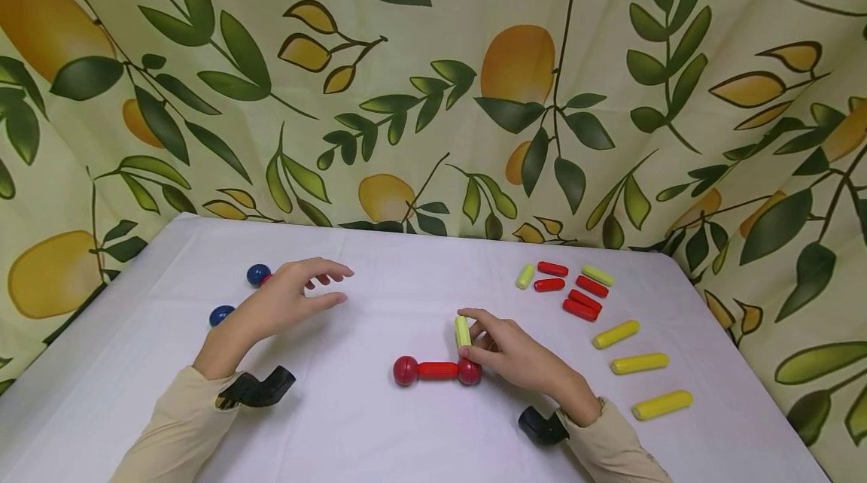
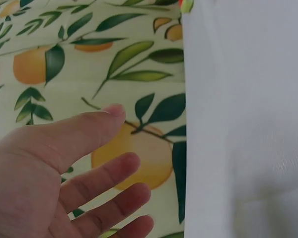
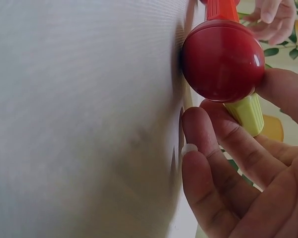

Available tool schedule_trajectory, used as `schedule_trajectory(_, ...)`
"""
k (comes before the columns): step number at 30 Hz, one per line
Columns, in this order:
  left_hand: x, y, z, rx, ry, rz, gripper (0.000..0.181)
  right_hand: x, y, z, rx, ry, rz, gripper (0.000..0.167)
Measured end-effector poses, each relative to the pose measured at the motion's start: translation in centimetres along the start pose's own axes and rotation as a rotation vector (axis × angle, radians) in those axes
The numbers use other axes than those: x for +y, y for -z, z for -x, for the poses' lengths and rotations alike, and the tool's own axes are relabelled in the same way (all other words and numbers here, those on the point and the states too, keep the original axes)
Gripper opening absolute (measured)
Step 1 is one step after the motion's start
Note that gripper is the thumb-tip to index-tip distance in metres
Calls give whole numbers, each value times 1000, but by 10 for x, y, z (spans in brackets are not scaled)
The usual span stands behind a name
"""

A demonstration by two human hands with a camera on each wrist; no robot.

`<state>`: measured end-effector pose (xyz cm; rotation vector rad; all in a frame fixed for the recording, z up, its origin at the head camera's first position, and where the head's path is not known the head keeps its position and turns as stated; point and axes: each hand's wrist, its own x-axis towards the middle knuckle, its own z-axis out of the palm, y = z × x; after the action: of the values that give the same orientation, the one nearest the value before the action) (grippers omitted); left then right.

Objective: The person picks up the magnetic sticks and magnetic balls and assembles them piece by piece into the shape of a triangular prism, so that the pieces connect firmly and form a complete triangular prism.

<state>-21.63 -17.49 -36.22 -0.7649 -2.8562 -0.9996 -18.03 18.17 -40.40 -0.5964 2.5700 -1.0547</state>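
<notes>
Two dark red balls are joined by a red ribbed rod [image 1: 438, 371], the left ball [image 1: 406, 371] lying on the white table. At the right ball [image 3: 222, 60], my right hand [image 1: 515, 353] holds a short pale yellow-green rod [image 1: 463, 332] between thumb and fingers. That rod [image 3: 247, 114] meets the ball's surface; whether it is fixed there I cannot tell. My left hand [image 1: 287, 299] hovers over the table's left side, fingers loosely bent and holding nothing. Behind it are two blue balls, a far one [image 1: 258, 274] and a nearer one [image 1: 221, 315], partly covered by the hand and wrist.
At the table's back right lie several short red rods [image 1: 550, 285] and pale green ones [image 1: 597, 275]. Longer yellow rods [image 1: 639, 363] lie in a column along the right side. A leaf-and-fruit patterned curtain [image 1: 433, 92] hangs behind the white table [image 1: 339, 423].
</notes>
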Motion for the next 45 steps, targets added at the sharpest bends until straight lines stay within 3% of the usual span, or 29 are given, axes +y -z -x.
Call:
schedule_trajectory(9, -22, 15, 6, 64, 44, -60, 32, 0, 0, 2, 26, 4, -29, 51)
schedule_trajectory(16, -34, 24, 10, 33, 136, -52, 37, 0, 0, 1, 50, 21, -38, 49)
schedule_trajectory(27, -46, 33, 11, 48, 162, -105, 37, -2, 3, 0, 58, -59, -66, 46)
schedule_trajectory(45, -55, 33, 16, -24, 240, -166, 30, -1, 0, 2, -32, 52, 3, 42)
